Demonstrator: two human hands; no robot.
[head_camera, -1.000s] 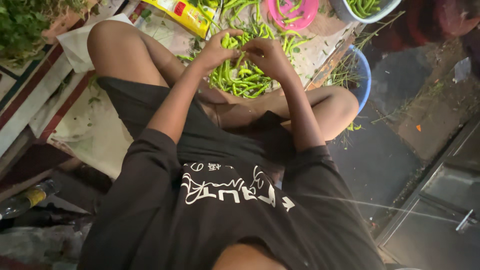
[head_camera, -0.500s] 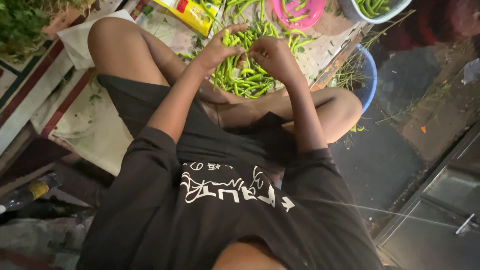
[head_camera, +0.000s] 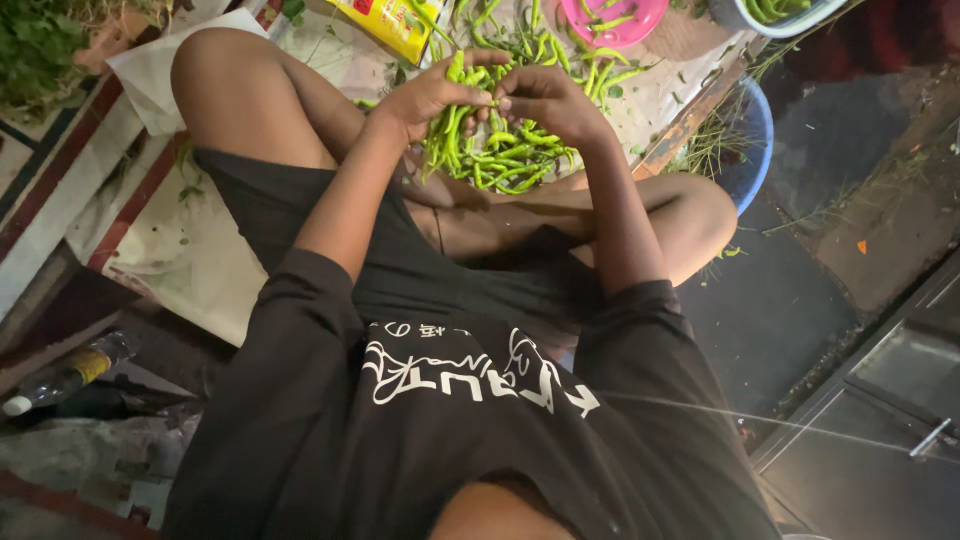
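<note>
— Fingertips (head_camera: 487, 97) of both hands, in the head view: pressed together, meeting over the heap.
— Pinching what?
— One green chilli (head_camera: 458, 72), gripped by the left hand (head_camera: 432, 95) with thumb on top; stalk end toward the right hand (head_camera: 540, 100), nipped by its curled fingers. Hands touching at the tips.
— And the rest of the chillies?
— Piled in a heap (head_camera: 500, 160) right under the hands, on a pale sheet (head_camera: 180, 250) spread over the floor, between the bent knees. More scattered farther out, toward the top edge.
— Anything around the heap?
— Pink bowl (head_camera: 615, 20) beyond the hands, a few chillies inside. Yellow packet (head_camera: 395, 22) left of it, lying flat. Grey tub (head_camera: 775, 15) at the top right corner, chillies in it too. Blue basin (head_camera: 750, 140) beside the right knee, partly hidden by the leg, green stalks sticking out.
— Left side?
— Leafy greens (head_camera: 40, 45) in the top left corner, past the sheet. Plastic bottle (head_camera: 60, 380) lying on its side low at the left, well apart from the hands.
— Posture?
— Seated cross-legged, black shirt (head_camera: 450, 430) and black shorts, both forearms reaching forward over the lap.
</note>
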